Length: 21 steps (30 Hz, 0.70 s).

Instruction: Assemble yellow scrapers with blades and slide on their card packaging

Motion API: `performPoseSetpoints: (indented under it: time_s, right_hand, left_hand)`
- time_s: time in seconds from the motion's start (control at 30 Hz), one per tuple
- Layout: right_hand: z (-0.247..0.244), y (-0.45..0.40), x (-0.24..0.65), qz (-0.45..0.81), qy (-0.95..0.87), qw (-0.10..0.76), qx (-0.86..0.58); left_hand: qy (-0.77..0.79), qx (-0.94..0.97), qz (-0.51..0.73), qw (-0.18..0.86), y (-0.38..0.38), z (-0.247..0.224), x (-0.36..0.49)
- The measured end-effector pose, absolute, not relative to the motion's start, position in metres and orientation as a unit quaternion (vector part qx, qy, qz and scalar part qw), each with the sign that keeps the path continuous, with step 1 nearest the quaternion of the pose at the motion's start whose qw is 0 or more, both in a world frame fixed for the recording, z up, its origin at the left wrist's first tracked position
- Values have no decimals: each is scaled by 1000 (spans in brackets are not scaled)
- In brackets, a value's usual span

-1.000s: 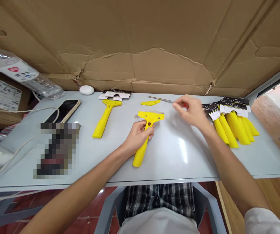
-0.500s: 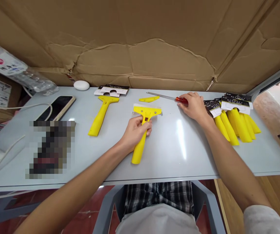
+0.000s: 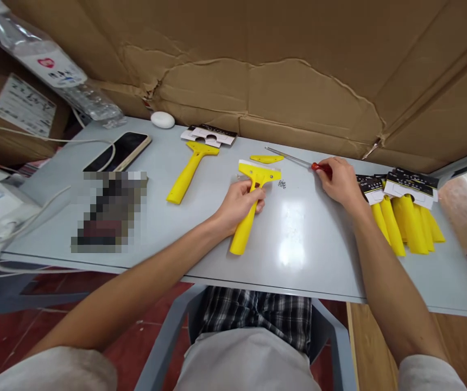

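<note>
My left hand [image 3: 242,202] is closed around a yellow scraper [image 3: 245,231], its wide head pointing away from me and its handle toward the table's front edge. A clear strip shows along the head's far edge. My right hand [image 3: 340,182] has its fingers on the red handle of a screwdriver [image 3: 319,166], whose metal shaft points left along the table. Just beyond the scraper head lies a loose yellow plate [image 3: 266,159]. Beside the head is a small pile of screws [image 3: 282,184]. Another yellow scraper [image 3: 185,176] with card tags [image 3: 209,136] rests farther left.
Several yellow scrapers [image 3: 415,225] with cards lie at the table's right. On the left are a phone [image 3: 125,149], a blurred-out item [image 3: 111,217], a white oval object [image 3: 162,119], cables and a plastic bottle [image 3: 54,68]. Cardboard [image 3: 258,87] stands along the back.
The camera view has shifted, moving most table items right in the picture. Both hands keep their places, on the scraper and on the screwdriver; the screw pile now shows more fully beside the scraper head.
</note>
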State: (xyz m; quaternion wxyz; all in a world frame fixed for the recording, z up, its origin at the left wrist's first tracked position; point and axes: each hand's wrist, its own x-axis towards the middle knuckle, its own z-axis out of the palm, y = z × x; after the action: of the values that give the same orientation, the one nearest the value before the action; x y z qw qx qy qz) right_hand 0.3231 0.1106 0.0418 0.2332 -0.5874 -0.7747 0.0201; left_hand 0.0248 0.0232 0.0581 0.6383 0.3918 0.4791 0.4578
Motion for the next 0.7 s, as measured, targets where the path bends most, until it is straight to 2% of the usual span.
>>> performPoseSetpoints:
  time_s: [0.33, 0.4, 0.6, 0.7]
  right_hand:
    - [145, 71, 339, 61, -700, 461, -542]
    - [164, 57, 341, 22, -693, 486, -531]
    - [185, 33, 348, 86, -700, 511, -491]
    - [180, 33, 352, 124, -709, 484, -497]
  left_hand:
    - [487, 339, 457, 663, 24, 62, 24]
    - [494, 339, 450, 662, 24, 63, 25]
    - [510, 358, 445, 643, 22, 62, 27]
    - [512, 364, 442, 641, 22, 61, 27]
